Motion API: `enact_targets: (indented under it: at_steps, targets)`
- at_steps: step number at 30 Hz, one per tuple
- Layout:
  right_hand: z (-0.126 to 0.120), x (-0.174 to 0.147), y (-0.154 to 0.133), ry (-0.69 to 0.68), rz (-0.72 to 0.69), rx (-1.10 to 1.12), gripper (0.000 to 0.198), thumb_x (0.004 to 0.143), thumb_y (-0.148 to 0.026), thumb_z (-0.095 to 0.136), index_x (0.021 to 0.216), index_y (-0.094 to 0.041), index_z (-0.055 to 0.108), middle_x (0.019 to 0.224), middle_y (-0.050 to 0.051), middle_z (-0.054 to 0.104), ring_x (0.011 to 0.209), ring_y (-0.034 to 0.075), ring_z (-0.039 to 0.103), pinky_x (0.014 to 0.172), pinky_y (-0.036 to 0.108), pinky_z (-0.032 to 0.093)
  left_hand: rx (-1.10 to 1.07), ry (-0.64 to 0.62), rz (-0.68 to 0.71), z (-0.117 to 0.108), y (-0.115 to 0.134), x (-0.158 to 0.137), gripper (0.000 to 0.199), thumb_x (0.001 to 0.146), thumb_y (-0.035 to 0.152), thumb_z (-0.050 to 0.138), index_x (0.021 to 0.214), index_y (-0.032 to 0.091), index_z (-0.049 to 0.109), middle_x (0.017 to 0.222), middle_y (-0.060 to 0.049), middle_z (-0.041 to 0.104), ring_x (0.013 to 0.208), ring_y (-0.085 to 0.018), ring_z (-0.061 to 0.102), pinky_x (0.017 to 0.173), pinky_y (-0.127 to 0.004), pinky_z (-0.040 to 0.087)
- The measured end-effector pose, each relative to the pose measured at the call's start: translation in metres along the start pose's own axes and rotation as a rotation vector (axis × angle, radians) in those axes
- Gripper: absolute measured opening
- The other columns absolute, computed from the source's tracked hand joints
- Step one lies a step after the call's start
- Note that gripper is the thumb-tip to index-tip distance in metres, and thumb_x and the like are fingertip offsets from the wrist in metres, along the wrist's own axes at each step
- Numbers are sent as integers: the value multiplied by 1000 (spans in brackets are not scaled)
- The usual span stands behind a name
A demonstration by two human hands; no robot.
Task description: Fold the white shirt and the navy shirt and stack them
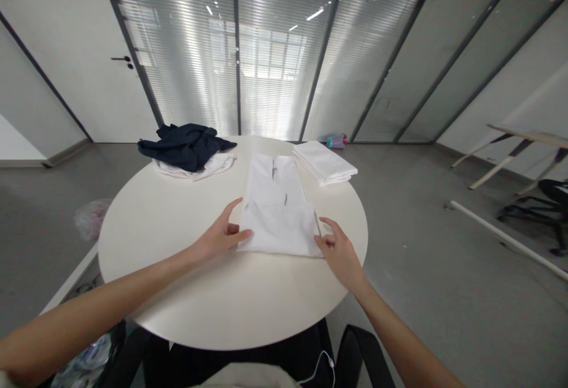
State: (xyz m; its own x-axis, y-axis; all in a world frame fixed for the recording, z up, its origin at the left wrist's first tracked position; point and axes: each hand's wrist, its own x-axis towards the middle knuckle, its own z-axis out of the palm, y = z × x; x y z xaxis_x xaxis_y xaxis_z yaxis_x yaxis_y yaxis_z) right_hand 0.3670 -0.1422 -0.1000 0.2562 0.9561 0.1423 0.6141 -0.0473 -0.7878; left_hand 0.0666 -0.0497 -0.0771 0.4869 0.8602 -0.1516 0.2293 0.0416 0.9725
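Observation:
A folded white garment [277, 225], perhaps a shirt, lies flat on the round white table [177, 281] in front of me. Two small dark marks or slits show along its middle. My left hand [225, 231] is at its near left corner, thumb tip on the cloth, index finger stretched away and the other fingers partly curled. At the near right edge, my right hand [339, 249] touches the cloth with its thumb, the index finger spread apart from it. Neither hand visibly pinches the fabric.
A folded white stack of cloth [326, 163] lies at the table's far right. Far left, a crumpled dark blue garment [186, 145] rests on white cloth [208, 167]. Beyond stand glass partitions [275, 51]; a wooden-topped table [532, 135] is at right.

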Motion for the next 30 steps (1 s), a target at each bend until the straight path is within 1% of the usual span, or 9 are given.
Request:
enact_targets:
  at_steps: [2,5,9,14,20,23,26,28,30]
  targets:
    - [3,-2,0,35,-28,-43,51,88,-39,50,133,-16,50,58,-6,55,55,16,50,62,29,40,7,-34,53,1,-5,-3,101,79,49,73,156,25,12,57,12,46,48,-8,40,49,-19,27]
    - [6,-4,4,89,-63,-99,46,88,-37,47,128,-16,53,58,-5,53,57,17,51,66,30,42,78,-43,91,0,-10,-1,86,81,45,69,152,20,28,55,12,38,49,-8,34,50,-20,24]
    - [7,-5,9,105,-80,-154,36,85,-32,47,116,-19,60,55,-5,49,56,18,50,63,29,41,224,-92,103,-5,-15,4,73,78,43,69,141,15,47,53,13,29,50,-8,28,51,-23,20]
    - [6,-5,11,108,-123,-205,26,82,-28,48,99,-21,67,58,-2,54,66,20,55,66,30,42,294,-86,82,-8,-19,1,57,74,44,69,122,12,63,55,10,38,51,-9,32,52,-24,23]
    - [7,-6,10,91,-129,-215,25,80,-27,49,95,-21,68,62,1,57,71,22,56,70,33,44,287,-83,82,-8,-18,-4,52,73,43,71,115,12,68,56,8,45,52,-9,37,54,-24,27]
    - [6,-9,12,93,-131,-230,23,80,-25,50,93,-21,69,62,1,57,72,23,56,72,35,46,348,-66,97,-9,-18,-8,45,75,43,70,109,13,73,57,6,48,53,-10,41,55,-25,32]
    - [3,-10,12,122,-188,-265,21,80,-23,51,91,-20,69,66,3,57,73,23,56,74,37,48,552,-33,212,-11,-13,-15,31,83,40,67,101,17,77,62,2,57,59,-13,50,59,-26,39]
    - [1,-7,4,199,-249,-297,22,83,-25,52,94,-20,70,79,7,61,80,24,59,80,41,50,723,19,382,-9,-2,-15,25,89,39,62,92,20,78,73,-2,63,70,-17,58,67,-28,45]
    - [2,-1,-12,266,-311,-337,26,88,-30,51,102,-19,71,99,12,63,94,27,61,89,45,49,841,89,577,-2,12,-9,28,95,36,55,88,19,76,88,-7,67,85,-20,63,79,-31,49]
